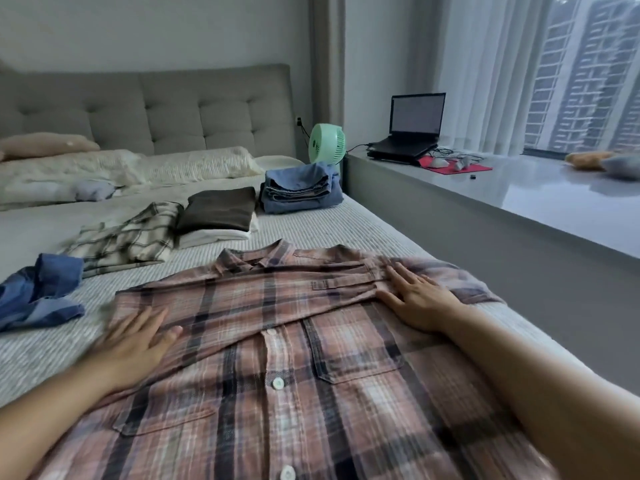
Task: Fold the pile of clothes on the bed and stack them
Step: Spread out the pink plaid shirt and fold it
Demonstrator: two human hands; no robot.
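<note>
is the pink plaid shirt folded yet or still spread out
Mostly spread. The pink plaid shirt lies flat on the bed, one sleeve folded across its chest, left hand and right hand pressing it.

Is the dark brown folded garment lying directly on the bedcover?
No: the dark brown folded garment sits on top of a white folded garment, which is what rests on the bed.

I see the shirt (277,341) spread on the bed (311,233) nearest me, collar away from me, my left hand (138,337) flat on its left edge and my right hand (420,299) flat near its right shoulder. Behind it lie three folded stacks (216,213) in a row. A loose garment (38,292) lies to the left. The ledge (519,195) runs along the bed's right, carrying a laptop (412,133).
</note>
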